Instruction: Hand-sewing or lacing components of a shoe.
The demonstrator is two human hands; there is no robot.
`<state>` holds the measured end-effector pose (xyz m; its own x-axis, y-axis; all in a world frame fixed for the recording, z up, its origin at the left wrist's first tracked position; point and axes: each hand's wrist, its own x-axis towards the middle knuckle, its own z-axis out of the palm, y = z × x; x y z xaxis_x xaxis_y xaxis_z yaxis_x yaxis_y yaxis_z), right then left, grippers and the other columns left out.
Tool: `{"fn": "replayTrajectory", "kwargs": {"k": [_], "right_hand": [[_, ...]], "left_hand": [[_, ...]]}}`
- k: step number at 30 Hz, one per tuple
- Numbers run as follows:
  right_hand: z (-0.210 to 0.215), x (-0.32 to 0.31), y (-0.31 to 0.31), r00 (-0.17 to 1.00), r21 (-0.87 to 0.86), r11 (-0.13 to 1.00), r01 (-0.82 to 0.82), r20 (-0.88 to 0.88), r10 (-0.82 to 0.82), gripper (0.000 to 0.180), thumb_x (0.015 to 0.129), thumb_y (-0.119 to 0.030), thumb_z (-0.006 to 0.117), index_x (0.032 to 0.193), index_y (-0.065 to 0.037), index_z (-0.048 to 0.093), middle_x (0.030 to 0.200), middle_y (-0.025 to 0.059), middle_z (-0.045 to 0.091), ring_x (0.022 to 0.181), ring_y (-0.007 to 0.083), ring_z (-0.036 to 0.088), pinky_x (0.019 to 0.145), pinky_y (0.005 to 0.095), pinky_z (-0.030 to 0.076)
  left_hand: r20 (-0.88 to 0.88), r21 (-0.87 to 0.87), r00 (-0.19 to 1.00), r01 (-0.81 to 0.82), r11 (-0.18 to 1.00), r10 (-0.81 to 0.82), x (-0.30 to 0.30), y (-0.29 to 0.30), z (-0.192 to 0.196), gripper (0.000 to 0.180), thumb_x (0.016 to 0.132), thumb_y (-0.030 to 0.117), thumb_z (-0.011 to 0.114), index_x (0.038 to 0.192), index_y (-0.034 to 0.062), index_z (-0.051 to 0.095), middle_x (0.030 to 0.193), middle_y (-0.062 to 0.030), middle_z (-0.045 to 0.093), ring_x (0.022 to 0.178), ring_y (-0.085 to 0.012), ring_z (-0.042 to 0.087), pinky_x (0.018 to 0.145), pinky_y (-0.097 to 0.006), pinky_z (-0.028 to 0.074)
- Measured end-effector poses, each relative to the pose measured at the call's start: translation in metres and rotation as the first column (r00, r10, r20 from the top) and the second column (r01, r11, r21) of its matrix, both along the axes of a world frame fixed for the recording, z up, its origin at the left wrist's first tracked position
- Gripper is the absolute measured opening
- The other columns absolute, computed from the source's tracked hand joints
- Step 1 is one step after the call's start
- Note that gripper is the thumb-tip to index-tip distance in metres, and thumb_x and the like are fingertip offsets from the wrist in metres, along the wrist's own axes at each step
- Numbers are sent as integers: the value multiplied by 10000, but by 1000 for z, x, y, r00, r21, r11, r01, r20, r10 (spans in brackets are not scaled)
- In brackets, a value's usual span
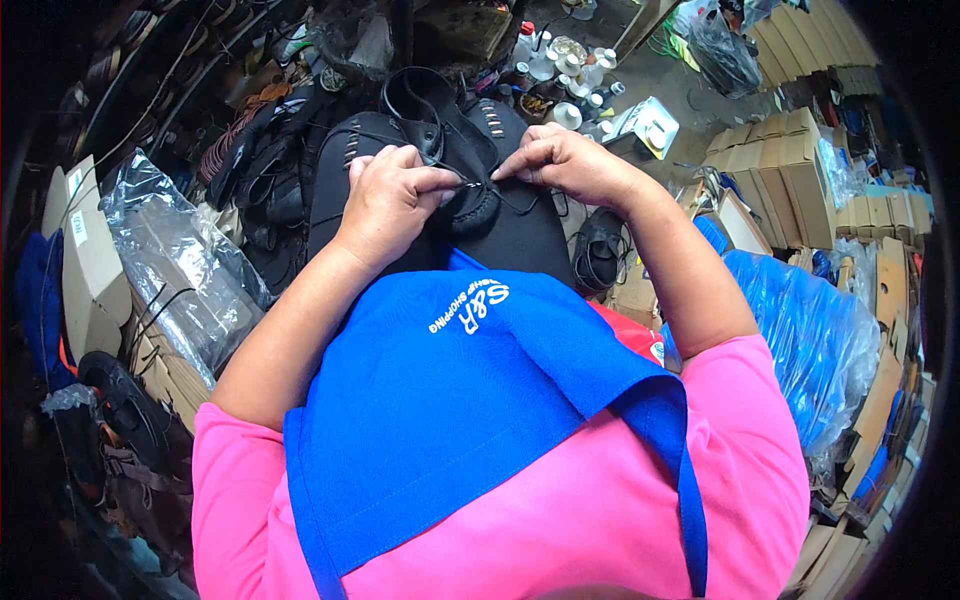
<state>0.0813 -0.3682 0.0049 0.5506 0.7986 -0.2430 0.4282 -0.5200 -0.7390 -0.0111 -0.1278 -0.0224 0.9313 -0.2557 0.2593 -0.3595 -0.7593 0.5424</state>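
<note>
A blue apron (450,420) and a pink shirt (600,520) fill the near part of the view. On the right, a blue plastic bag (810,330) is seen, and behind it brown boxes (790,170) are stacked. On the left, a clear plastic bag (170,260) lies over flat cartons (85,260), and dark shoes (125,400) are piled near them. Far off, small white cups (570,60) stand on the floor.

In the middle, a black lap cover (520,240) is spread over the knees, and a black shoe (470,205) is rested on it, just beyond the apron edge. The shoe is held between both hands. The left hand (385,200) is closed around the side of the shoe, with the fingers pinched together at its top. The right hand (565,160) is narrowed to a pinch on a thin black thread (500,190), which is pulled tight between the two hands. A loop of black cord (415,95) lies on the far side of the cover.

As a judgement, the stitching of the shoe's top seam is in progress: some stitches seem to be made already, but how many are left cannot be told, because the seam is mostly hidden by the fingers. One more black shoe (600,250) lies at the right of the cover.
</note>
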Motion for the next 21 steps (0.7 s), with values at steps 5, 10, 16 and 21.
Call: {"fn": "replayTrajectory", "kwargs": {"k": [5, 10, 16, 21], "right_hand": [[-6, 1, -2, 1000, 36, 999, -5, -8, 5, 351, 725, -34, 619, 1018, -198, 722, 784, 58, 564, 835, 201, 547, 778, 328, 443], [-11, 9, -3, 999, 13, 999, -41, -18, 41, 348, 725, -47, 629, 1029, -190, 719, 789, 65, 562, 805, 197, 551, 753, 303, 446], [-7, 8, 0, 998, 35, 998, -56, -22, 56, 358, 725, -63, 646, 1051, -197, 712, 816, 55, 583, 822, 182, 564, 767, 307, 454], [-1, -15, -2, 992, 98, 987, 128, -19, -126, 359, 725, -63, 683, 1060, -190, 706, 784, 51, 602, 783, 163, 579, 742, 284, 474]], "left_hand": [[3, -32, 1000, 13, 999, -13, 1, -1, -9, 167, 713, 145, 724, 867, 209, 723, 693, 3, 499, 774, -181, 521, 741, -332, 335], [18, -117, 991, 132, 984, -131, 22, -3, -10, 156, 678, 119, 734, 828, 160, 721, 684, -39, 561, 715, -230, 558, 654, -356, 413], [-75, -90, 964, 249, 964, -256, 33, 2, 7, 154, 697, 134, 722, 849, 157, 721, 753, -36, 580, 796, -232, 566, 729, -357, 405], [-91, -83, 992, 77, 994, -84, -3, 6, 9, 248, 695, 135, 720, 942, 161, 719, 703, -52, 553, 727, -222, 548, 702, -354, 412]]}}
